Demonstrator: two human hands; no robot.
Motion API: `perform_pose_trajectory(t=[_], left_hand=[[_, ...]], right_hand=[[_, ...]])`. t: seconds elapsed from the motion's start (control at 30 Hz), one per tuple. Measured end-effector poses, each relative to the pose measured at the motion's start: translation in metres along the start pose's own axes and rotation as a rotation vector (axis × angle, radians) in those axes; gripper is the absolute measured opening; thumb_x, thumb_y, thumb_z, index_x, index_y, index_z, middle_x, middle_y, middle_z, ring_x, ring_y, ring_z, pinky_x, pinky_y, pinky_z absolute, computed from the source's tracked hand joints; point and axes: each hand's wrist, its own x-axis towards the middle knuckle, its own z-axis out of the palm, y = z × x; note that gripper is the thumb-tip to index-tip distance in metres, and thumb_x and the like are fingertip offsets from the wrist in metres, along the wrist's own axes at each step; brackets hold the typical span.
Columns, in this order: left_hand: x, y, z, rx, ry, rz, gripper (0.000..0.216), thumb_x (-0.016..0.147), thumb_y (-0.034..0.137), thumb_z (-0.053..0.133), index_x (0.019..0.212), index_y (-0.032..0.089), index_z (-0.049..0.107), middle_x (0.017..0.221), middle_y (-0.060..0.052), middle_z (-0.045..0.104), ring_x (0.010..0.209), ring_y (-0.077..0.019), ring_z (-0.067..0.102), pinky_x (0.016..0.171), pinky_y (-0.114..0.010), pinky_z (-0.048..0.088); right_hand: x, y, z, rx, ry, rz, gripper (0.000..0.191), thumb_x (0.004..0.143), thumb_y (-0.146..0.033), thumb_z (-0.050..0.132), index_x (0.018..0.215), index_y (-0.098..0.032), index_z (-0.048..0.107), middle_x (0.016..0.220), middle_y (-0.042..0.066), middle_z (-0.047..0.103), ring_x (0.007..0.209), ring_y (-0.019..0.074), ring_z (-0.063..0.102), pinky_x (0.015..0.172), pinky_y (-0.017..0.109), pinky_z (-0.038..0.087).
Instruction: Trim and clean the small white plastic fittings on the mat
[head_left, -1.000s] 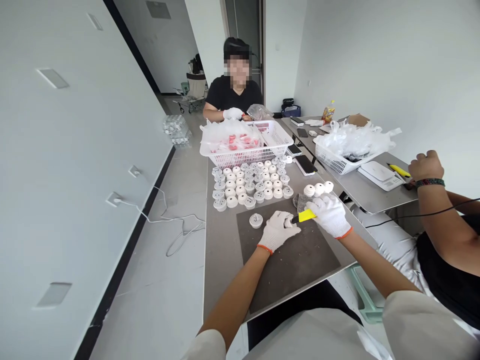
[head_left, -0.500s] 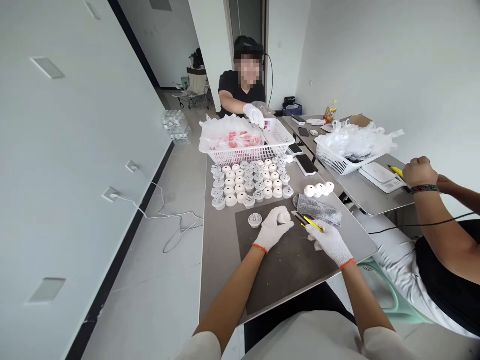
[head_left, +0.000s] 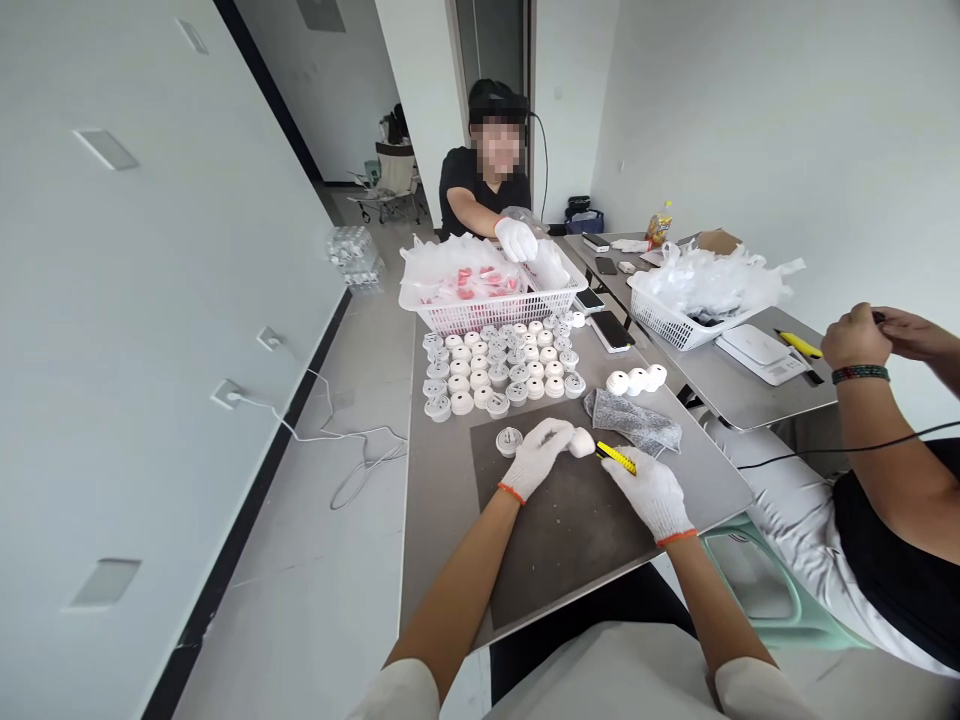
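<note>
My left hand (head_left: 538, 458), in a white knit glove, pinches a small white rounded cap (head_left: 580, 442) over the dark mat (head_left: 559, 530). From the right, my gloved right hand (head_left: 651, 492) grips a yellow utility knife (head_left: 616, 457), whose tip end points at the cap. Whether the blade touches the cap I cannot tell. Just left of my left hand lies a single round cap (head_left: 509, 441) with its grey inner side up. Behind it stand rows of similar caps (head_left: 498, 374), some white domes up, some inner side up.
A grey bubble-wrap bundle (head_left: 637, 420) and several white caps (head_left: 636, 380) lie to the right. A white basket (head_left: 487, 312) with bagged red pieces stands at the back, a co-worker's gloved hand (head_left: 516, 240) above it. Another person's hands (head_left: 859, 335) are at right, near a white scale (head_left: 763, 353).
My left hand has turned, bringing the cap rightward and more into view. My right hand has moved slightly left, bringing the knife up to the cap. The co-worker's gloved hand has shifted slightly.
</note>
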Motion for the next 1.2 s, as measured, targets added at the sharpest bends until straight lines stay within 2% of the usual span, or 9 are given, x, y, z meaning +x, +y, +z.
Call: perform_pose_trajectory(t=[0.3, 0.47, 0.53, 0.63, 0.73, 0.87, 0.93, 1.07, 1.2], left_hand=[[-0.009, 0.002, 0.002, 0.248, -0.094, 0.122, 0.055, 0.075, 0.027, 0.077, 0.128, 0.029, 0.064, 0.133, -0.002, 0.065, 0.125, -0.0207, 0.059, 0.115, -0.038, 0.041], [-0.004, 0.004, -0.001, 0.111, 0.032, 0.05, 0.054, 0.078, 0.023, 0.072, 0.13, 0.022, 0.058, 0.132, -0.006, 0.066, 0.122, -0.0204, 0.062, 0.111, -0.039, 0.046], [-0.001, 0.002, 0.0, 0.009, 0.037, 0.0, 0.051, 0.08, 0.025, 0.071, 0.129, 0.021, 0.058, 0.131, -0.008, 0.066, 0.12, -0.0211, 0.063, 0.108, -0.039, 0.049], [0.004, -0.005, 0.003, -0.13, 0.021, -0.069, 0.059, 0.08, 0.029, 0.072, 0.137, 0.022, 0.055, 0.132, -0.009, 0.065, 0.117, -0.0231, 0.065, 0.099, -0.039, 0.056], [0.006, -0.012, 0.004, -0.156, 0.007, -0.042, 0.065, 0.079, 0.026, 0.072, 0.142, 0.026, 0.053, 0.139, -0.008, 0.061, 0.118, -0.0236, 0.064, 0.099, -0.04, 0.057], [0.006, -0.014, 0.002, -0.05, -0.01, 0.064, 0.063, 0.076, 0.022, 0.072, 0.137, 0.025, 0.057, 0.145, -0.006, 0.057, 0.131, -0.0231, 0.056, 0.112, -0.037, 0.046], [0.005, -0.013, 0.001, -0.035, 0.017, 0.048, 0.061, 0.077, 0.026, 0.071, 0.136, 0.024, 0.056, 0.138, -0.007, 0.062, 0.126, -0.0223, 0.059, 0.11, -0.036, 0.048], [0.004, -0.01, 0.002, -0.07, 0.063, 0.025, 0.046, 0.081, 0.032, 0.068, 0.125, 0.022, 0.062, 0.121, -0.006, 0.068, 0.114, -0.0202, 0.064, 0.104, -0.035, 0.051], [0.006, -0.009, 0.001, -0.057, 0.084, 0.04, 0.043, 0.081, 0.03, 0.067, 0.122, 0.021, 0.061, 0.116, -0.006, 0.069, 0.11, -0.0183, 0.063, 0.104, -0.035, 0.049]], right_hand=[[-0.006, -0.003, 0.014, 0.061, 0.025, -0.086, 0.044, 0.091, -0.053, 0.056, 0.129, -0.033, 0.067, 0.128, 0.002, 0.068, 0.116, 0.0293, 0.064, 0.099, 0.043, 0.051], [-0.004, -0.005, 0.017, 0.332, 0.004, -0.156, 0.046, 0.084, -0.041, 0.066, 0.128, -0.028, 0.065, 0.132, 0.001, 0.065, 0.126, 0.0245, 0.06, 0.114, 0.042, 0.044], [-0.001, 0.0, 0.019, 0.481, -0.025, -0.124, 0.049, 0.079, -0.04, 0.07, 0.126, -0.025, 0.066, 0.131, 0.003, 0.065, 0.116, 0.0231, 0.065, 0.107, 0.04, 0.051], [0.007, 0.007, 0.019, 0.753, -0.119, 0.033, 0.057, 0.076, -0.042, 0.072, 0.129, -0.022, 0.062, 0.113, 0.006, 0.071, 0.078, 0.0179, 0.071, 0.073, 0.035, 0.063], [0.017, 0.013, 0.017, 0.981, -0.18, 0.093, 0.07, 0.075, -0.047, 0.074, 0.137, -0.019, 0.058, 0.083, 0.003, 0.072, 0.058, 0.0141, 0.066, 0.052, 0.026, 0.056], [0.025, 0.018, 0.021, 1.036, -0.172, 0.063, 0.077, 0.071, -0.053, 0.078, 0.136, -0.014, 0.062, 0.061, 0.001, 0.066, 0.049, 0.0125, 0.059, 0.047, 0.024, 0.052], [0.024, 0.018, 0.025, 0.989, -0.183, 0.044, 0.072, 0.072, -0.053, 0.078, 0.132, -0.014, 0.066, 0.066, 0.002, 0.069, 0.05, 0.0113, 0.058, 0.05, 0.024, 0.053], [0.019, 0.017, 0.029, 0.851, -0.207, -0.051, 0.059, 0.076, -0.051, 0.075, 0.126, -0.019, 0.071, 0.108, 0.008, 0.074, 0.064, 0.0128, 0.065, 0.062, 0.03, 0.06], [0.018, 0.014, 0.027, 0.606, -0.084, -0.152, 0.055, 0.077, -0.046, 0.075, 0.128, -0.023, 0.069, 0.129, 0.006, 0.067, 0.113, 0.0242, 0.067, 0.107, 0.043, 0.051]])
